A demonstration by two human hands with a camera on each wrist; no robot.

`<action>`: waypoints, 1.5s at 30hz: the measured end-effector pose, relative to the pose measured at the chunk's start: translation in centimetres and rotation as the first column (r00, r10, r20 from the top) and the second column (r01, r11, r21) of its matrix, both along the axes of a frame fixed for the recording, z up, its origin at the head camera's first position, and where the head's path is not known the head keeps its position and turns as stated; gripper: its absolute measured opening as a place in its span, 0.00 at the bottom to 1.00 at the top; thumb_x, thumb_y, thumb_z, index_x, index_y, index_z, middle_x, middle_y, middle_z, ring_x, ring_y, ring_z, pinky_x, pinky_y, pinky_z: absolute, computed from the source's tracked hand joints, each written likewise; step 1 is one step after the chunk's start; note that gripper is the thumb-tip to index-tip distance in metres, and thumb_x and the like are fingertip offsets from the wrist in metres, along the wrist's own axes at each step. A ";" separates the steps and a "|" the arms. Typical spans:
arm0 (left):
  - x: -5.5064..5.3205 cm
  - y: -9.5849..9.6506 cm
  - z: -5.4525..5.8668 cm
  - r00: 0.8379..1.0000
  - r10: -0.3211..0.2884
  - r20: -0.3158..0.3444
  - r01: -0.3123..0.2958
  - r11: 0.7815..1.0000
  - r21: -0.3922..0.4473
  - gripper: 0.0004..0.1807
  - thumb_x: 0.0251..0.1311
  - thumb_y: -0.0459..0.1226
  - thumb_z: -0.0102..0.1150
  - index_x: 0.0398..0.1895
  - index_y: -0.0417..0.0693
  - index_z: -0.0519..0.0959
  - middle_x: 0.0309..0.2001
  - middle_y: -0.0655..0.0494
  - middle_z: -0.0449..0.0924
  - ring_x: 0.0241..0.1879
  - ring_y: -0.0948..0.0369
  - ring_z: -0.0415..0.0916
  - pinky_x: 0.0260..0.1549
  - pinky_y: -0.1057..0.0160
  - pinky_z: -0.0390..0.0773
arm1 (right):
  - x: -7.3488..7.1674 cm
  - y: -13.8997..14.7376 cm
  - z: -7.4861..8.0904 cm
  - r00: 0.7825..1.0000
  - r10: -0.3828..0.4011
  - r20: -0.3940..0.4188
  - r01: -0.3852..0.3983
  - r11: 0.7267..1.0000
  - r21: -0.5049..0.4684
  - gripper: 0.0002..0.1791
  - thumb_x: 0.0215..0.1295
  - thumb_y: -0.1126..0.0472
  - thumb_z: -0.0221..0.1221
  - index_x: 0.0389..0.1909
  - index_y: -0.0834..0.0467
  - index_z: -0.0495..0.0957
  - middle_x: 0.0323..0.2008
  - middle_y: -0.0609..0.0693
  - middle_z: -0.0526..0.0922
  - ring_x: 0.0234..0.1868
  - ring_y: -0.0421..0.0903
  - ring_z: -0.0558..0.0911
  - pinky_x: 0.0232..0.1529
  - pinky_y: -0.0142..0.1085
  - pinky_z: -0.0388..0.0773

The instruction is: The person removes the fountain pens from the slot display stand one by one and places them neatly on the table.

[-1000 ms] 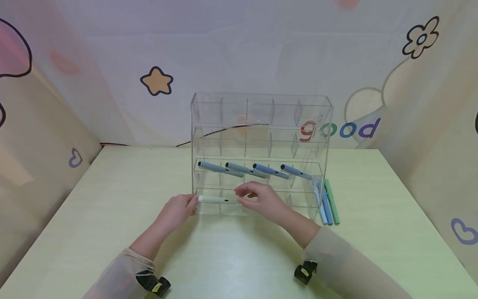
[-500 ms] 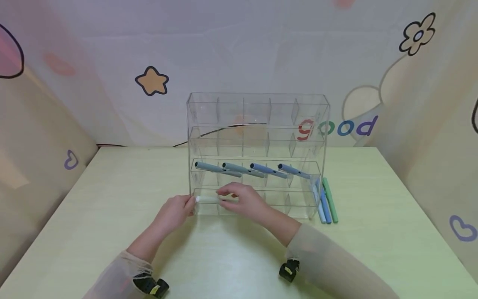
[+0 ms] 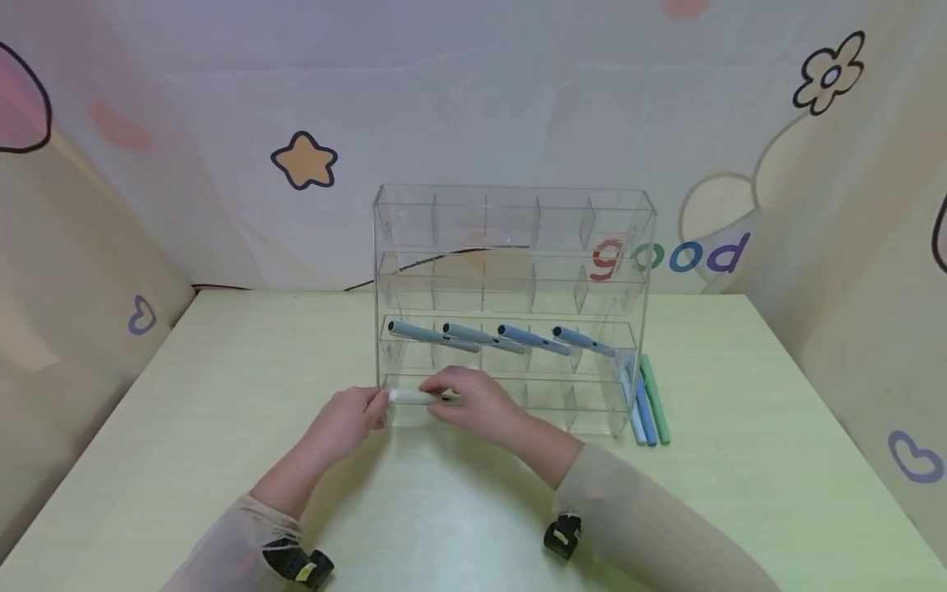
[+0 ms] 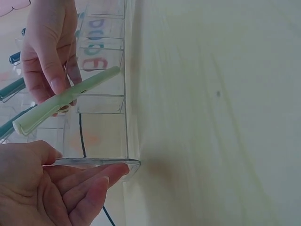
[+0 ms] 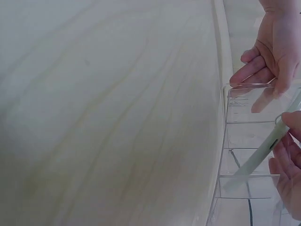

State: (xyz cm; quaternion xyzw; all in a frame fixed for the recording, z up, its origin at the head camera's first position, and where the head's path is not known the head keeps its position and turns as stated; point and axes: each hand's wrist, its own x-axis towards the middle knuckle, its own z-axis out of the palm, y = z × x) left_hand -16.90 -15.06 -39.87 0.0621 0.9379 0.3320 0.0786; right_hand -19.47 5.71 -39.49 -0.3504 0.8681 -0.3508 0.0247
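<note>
A clear acrylic rack [image 3: 547, 396] with rows of small compartments stands upright on the table. My left hand [image 3: 351, 418] grips its lower left side edge, thumb on one face and fingers on the other, as the left wrist view shows. Thumb and fingers of my right hand [image 3: 477, 403] pinch a pale green pen [image 4: 61, 101] around its middle. That pen lies slantwise at the bottom row's leftmost compartments, its capped end toward my left hand. One row higher, several capped pens in grey-blue and blue, such as the leftmost pen [image 3: 432, 335], rest tilted in the compartments.
To the right of the rack, several loose pens lie side by side on the table [image 3: 740, 493], among them a green pen [image 3: 655, 400] and a blue pen [image 3: 644, 407]. A printed cloth [image 3: 473, 99] hangs behind the table.
My right hand has moved left along the pale green pen, from its far end to its middle, and its fingers have closed on it. The left hand keeps its grip on the rack.
</note>
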 end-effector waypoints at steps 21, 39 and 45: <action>-0.2 -0.2 0.1 1.000 -0.010 -0.007 0.010 1.000 0.010 0.17 0.69 0.37 0.39 0.37 0.37 0.79 0.25 0.51 0.79 0.19 0.61 0.69 0.19 0.63 0.68 | 0.5 0.9 0.5 0.996 -0.027 -0.083 0.014 0.989 -0.150 0.11 0.59 0.64 0.62 0.43 0.61 0.80 0.40 0.51 0.82 0.41 0.43 0.80 0.44 0.36 0.76; -0.1 -0.1 0.2 1.000 -0.003 0.007 0.003 0.999 0.032 0.19 0.69 0.37 0.39 0.45 0.33 0.78 0.27 0.47 0.80 0.19 0.60 0.69 0.17 0.63 0.65 | 2.1 5.6 3.3 0.943 -0.066 -0.326 -0.079 0.907 -0.414 0.14 0.51 0.73 0.65 0.40 0.63 0.80 0.38 0.52 0.83 0.40 0.45 0.81 0.41 0.37 0.77; 0.0 -0.1 0.0 1.000 0.008 0.021 -0.009 0.999 0.038 0.18 0.69 0.38 0.40 0.44 0.33 0.78 0.26 0.48 0.80 0.19 0.60 0.69 0.17 0.63 0.65 | 2.8 8.3 3.5 0.958 -0.121 -0.258 0.002 0.909 -0.416 0.15 0.51 0.75 0.64 0.41 0.63 0.80 0.38 0.51 0.83 0.39 0.43 0.80 0.42 0.34 0.77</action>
